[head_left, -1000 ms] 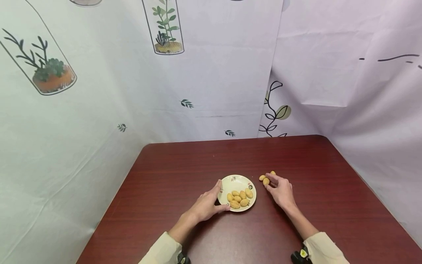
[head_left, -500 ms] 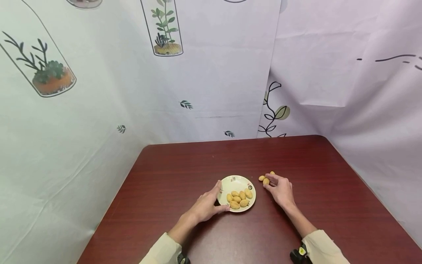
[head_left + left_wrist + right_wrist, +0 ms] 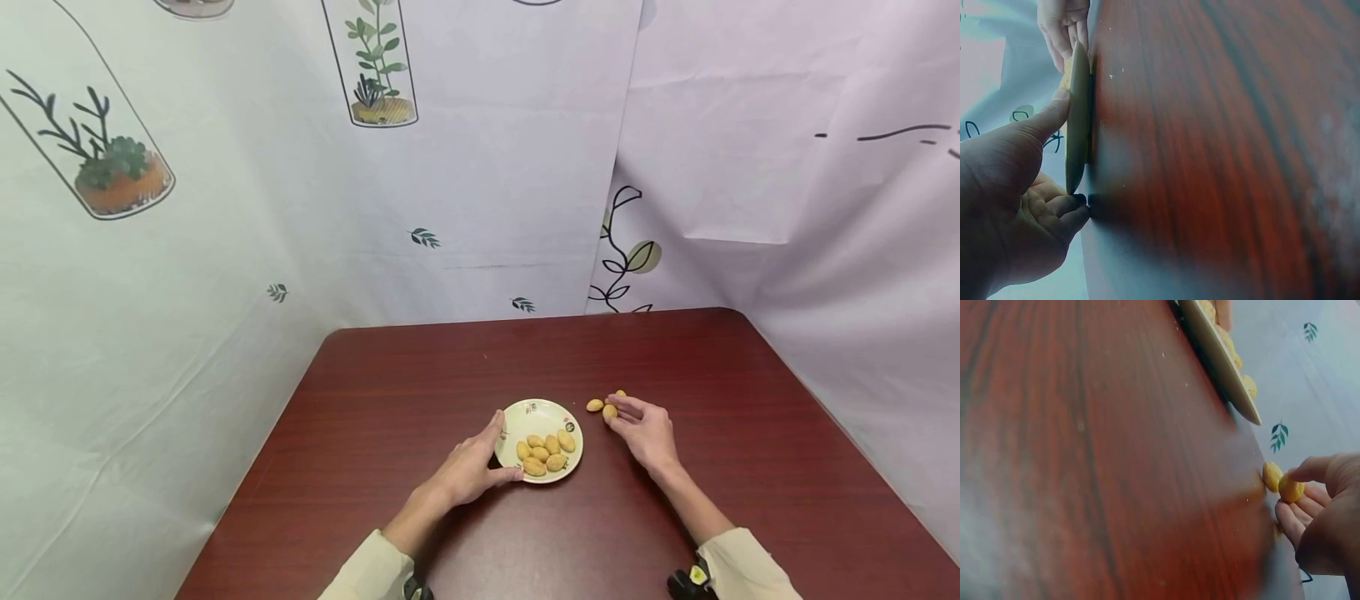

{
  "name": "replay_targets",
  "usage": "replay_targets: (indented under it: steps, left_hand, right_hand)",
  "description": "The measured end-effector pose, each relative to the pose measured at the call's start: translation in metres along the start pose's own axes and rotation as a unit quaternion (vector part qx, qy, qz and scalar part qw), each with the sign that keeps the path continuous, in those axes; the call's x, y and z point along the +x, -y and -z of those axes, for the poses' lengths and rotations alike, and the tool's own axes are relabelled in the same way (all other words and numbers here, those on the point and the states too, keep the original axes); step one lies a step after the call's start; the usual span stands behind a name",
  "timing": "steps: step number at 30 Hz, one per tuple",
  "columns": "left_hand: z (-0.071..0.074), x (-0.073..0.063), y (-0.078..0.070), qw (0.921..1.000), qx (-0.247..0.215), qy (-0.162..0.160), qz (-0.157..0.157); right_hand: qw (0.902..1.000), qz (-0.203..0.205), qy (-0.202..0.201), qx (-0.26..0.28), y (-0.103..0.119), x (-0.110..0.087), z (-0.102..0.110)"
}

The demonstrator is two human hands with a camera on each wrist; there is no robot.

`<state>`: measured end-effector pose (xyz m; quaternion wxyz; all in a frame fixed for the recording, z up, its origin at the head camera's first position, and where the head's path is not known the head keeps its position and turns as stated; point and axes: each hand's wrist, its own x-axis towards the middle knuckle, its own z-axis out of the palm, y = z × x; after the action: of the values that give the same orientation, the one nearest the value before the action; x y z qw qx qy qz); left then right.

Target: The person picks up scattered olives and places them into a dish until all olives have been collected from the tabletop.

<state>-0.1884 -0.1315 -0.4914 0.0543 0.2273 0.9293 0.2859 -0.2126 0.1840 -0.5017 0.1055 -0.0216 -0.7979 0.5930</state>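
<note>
A small cream plate (image 3: 525,421) with printed motifs stands on the table, several yellow oval nut-like pieces (image 3: 535,467) gathered on its near half. My left hand (image 3: 465,468) grips the plate's left edge, thumb (image 3: 1054,112) at the near rim and fingers round the far side. To the plate's right, my right hand (image 3: 647,432) pinches one yellow oval piece (image 3: 1291,487) between thumb and fingers. Another yellow piece (image 3: 595,405) lies on the table just left of those fingertips. A third yellow piece (image 3: 621,392) shows behind the fingers, partly hidden.
The dark red wood-grain table (image 3: 420,375) ends at a straight back edge with rounded corners. Pale printed cloth (image 3: 487,183) hangs behind it and along both sides. Black wrist bands (image 3: 690,582) sit at the cuffs of light sleeves.
My right hand has shifted slightly to the right with the pinched piece, widening the gap to the piece on its left. The left hand and plate have stayed in place.
</note>
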Motion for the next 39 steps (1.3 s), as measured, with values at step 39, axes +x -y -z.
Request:
replay_targets:
  steps: [39]
  left_hand:
    - [0.001,-0.001,-0.001,1.0,-0.003,0.001,0.005]
  right_hand:
    - [0.9806,0.127,0.149,-0.007,0.02,-0.012,-0.063]
